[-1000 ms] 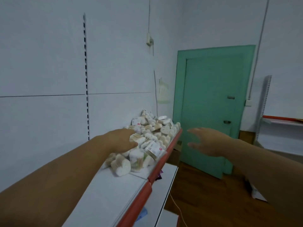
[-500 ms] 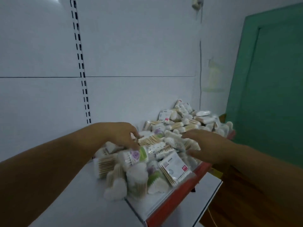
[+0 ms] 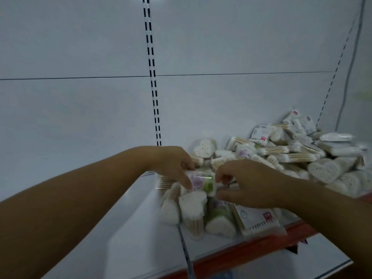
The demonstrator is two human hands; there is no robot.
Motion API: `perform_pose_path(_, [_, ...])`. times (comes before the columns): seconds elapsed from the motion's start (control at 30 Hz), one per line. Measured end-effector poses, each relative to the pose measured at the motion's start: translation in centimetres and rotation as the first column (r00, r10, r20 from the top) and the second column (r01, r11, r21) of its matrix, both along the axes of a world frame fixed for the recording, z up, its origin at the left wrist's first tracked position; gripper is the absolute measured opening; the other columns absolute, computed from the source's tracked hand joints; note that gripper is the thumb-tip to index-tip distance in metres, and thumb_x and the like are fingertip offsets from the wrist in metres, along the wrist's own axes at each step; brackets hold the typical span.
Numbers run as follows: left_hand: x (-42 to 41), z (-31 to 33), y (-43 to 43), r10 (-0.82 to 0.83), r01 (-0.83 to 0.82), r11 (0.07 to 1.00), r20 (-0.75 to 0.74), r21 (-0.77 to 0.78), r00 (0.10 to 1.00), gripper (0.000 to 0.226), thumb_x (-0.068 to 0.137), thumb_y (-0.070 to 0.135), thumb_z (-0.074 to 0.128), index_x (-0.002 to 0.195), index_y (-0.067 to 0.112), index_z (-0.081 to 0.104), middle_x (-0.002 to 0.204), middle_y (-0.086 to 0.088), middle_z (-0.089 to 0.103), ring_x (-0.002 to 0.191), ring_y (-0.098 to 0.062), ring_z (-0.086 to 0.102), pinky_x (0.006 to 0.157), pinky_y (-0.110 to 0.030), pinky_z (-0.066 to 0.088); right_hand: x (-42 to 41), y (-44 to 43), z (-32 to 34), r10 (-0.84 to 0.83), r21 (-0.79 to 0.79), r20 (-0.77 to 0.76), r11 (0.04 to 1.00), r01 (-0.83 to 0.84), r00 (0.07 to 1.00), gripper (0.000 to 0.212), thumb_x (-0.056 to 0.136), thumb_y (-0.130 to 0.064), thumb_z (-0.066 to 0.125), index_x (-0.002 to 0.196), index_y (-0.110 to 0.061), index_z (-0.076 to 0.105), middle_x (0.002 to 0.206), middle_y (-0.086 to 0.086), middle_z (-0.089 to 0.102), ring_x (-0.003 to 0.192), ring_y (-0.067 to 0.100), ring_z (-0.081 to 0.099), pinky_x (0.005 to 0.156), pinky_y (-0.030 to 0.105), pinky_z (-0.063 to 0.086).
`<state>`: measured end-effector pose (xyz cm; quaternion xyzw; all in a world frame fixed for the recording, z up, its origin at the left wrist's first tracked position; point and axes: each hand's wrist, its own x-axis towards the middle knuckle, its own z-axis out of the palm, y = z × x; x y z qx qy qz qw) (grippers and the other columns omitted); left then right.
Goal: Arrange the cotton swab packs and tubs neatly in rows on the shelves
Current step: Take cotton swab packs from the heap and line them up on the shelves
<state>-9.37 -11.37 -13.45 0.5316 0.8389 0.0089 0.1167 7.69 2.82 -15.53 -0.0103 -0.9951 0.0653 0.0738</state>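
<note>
A loose heap of cotton swab packs and heart-shaped tubs [image 3: 285, 156] covers the right half of the white shelf [image 3: 128, 238]. At its left end my left hand [image 3: 173, 164] grips a tub with a purple rose and green label [image 3: 201, 183] from the left. My right hand [image 3: 243, 182] pinches the same tub's right end, fingers curled. Below the hands stand a heart-shaped tub [image 3: 193, 208] and a flat swab pack with a red mark [image 3: 255, 218]. Part of the held tub is hidden by my fingers.
The shelf has a red front edge [image 3: 251, 252] and a seam running front to back. A white back panel with a slotted upright [image 3: 153, 77] rises behind. A lower white shelf [image 3: 322, 260] juts out below at the right.
The view has swung left and closer to the shelf; the green door is out of sight. Both hands have closed in on the rose-labelled tub at the pile's left end.
</note>
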Motion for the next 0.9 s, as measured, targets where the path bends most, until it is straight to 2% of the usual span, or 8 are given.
perform_pose_path(0.13, [-1.2, 0.0, -1.5, 0.074, -0.129, 0.961, 0.224, 0.244, 0.972, 0.035, 0.075, 0.026, 0.079, 0.108, 0.028, 0.065, 0.093, 0.018, 0.060, 0.080, -0.004, 0.060, 0.076, -0.022, 0.048, 0.3, -1.5, 0.0, -0.019, -0.061, -0.061, 0.998, 0.015, 0.998, 0.035, 0.084, -0.059, 0.057, 0.108, -0.034, 0.055, 0.102, -0.016, 0.055, 0.092, 0.001, 0.051, 0.081, 0.023, 0.044])
perform_pose_path(0.23, [-2.3, 0.1, -3.3, 0.053, -0.264, 0.882, 0.475, 0.390, 0.878, 0.034, 0.076, 0.008, 0.077, 0.104, 0.025, 0.065, 0.102, 0.004, 0.066, 0.081, -0.014, 0.067, 0.067, -0.021, 0.054, 0.3, -3.9, -0.9, -0.011, 0.077, -0.088, 0.997, 0.018, 0.996, 0.058, 0.079, -0.072, 0.051, 0.126, -0.037, 0.047, 0.115, -0.018, 0.051, 0.102, 0.003, 0.047, 0.085, 0.023, 0.037])
perform_pose_path(0.33, [-3.2, -0.1, -4.9, 0.023, -0.341, 0.821, 0.570, 0.458, 0.821, 0.043, 0.076, 0.000, 0.076, 0.110, 0.021, 0.062, 0.106, -0.005, 0.064, 0.081, -0.018, 0.065, 0.063, -0.019, 0.054, -0.4, -5.9, -2.3, -0.048, 0.205, -0.088, 0.977, 0.065, 0.995, 0.066, 0.076, -0.075, 0.052, 0.126, -0.032, 0.049, 0.113, -0.014, 0.053, 0.097, 0.007, 0.047, 0.081, 0.026, 0.034])
perform_pose_path(0.57, [-5.9, -0.7, -9.3, -0.120, -0.496, 0.659, 0.730, 0.565, 0.673, 0.041, 0.076, -0.011, 0.071, 0.102, 0.018, 0.058, 0.098, -0.006, 0.067, 0.082, -0.016, 0.068, 0.072, -0.027, 0.051, -0.7, -5.2, -0.5, -0.179, -0.376, -0.062, 0.916, 0.143, 0.982, 0.039, 0.072, -0.047, 0.078, 0.105, -0.051, 0.057, 0.105, -0.020, 0.063, 0.089, -0.008, 0.058, 0.071, 0.012, 0.047])
perform_pose_path(0.67, [-7.0, -0.8, -11.4, -0.193, -0.557, 0.623, 0.798, 0.550, 0.571, 0.043, 0.071, -0.011, 0.072, 0.102, 0.017, 0.062, 0.095, -0.011, 0.070, 0.086, -0.022, 0.070, 0.072, -0.028, 0.053, -1.4, -4.6, 0.8, -0.256, -0.698, -0.047, 0.700, 0.152, 0.965, 0.048, 0.067, -0.032, 0.081, 0.110, -0.038, 0.063, 0.108, -0.006, 0.067, 0.087, 0.005, 0.067, 0.077, 0.024, 0.055])
perform_pose_path(0.77, [-7.5, -0.9, -13.7, -0.240, -0.609, 0.618, 0.857, 0.498, 0.457, 0.044, 0.073, -0.004, 0.070, 0.111, 0.018, 0.066, 0.111, -0.015, 0.067, 0.097, -0.027, 0.069, 0.076, -0.030, 0.056, -3.4, -5.7, 1.4, -0.231, -0.966, -0.091, 0.258, -0.029, 0.969, 0.078, 0.036, -0.016, 0.092, 0.109, -0.017, 0.063, 0.103, 0.014, 0.066, 0.081, 0.024, 0.069, 0.072, 0.036, 0.057])
perform_pose_path(0.83, [-7.6, -1.3, -15.3, -0.280, -0.661, 0.589, 0.885, 0.465, 0.373, 0.050, 0.070, 0.007, 0.067, 0.118, 0.020, 0.064, 0.119, -0.014, 0.067, 0.105, -0.031, 0.067, 0.084, -0.037, 0.055, -5.5, -7.7, 1.6, -0.138, -0.992, -0.104, -0.060, -0.113, 0.985, 0.087, 0.027, -0.021, 0.091, 0.108, -0.008, 0.063, 0.100, 0.018, 0.064, 0.081, 0.028, 0.068, 0.067, 0.039, 0.057])
perform_pose_path(0.9, [-7.3, -1.9, -17.2, -0.308, -0.726, 0.525, 0.895, 0.444, 0.324, 0.055, 0.068, 0.011, 0.065, 0.122, 0.020, 0.061, 0.121, -0.013, 0.066, 0.108, -0.034, 0.065, 0.092, -0.045, 0.052, -7.7, -10.3, 1.5, 0.008, -0.957, -0.124, -0.266, -0.117, 0.992, 0.080, 0.030, -0.026, 0.091, 0.104, -0.003, 0.071, 0.103, 0.018, 0.068, 0.086, 0.028, 0.069, 0.072, 0.040, 0.057])
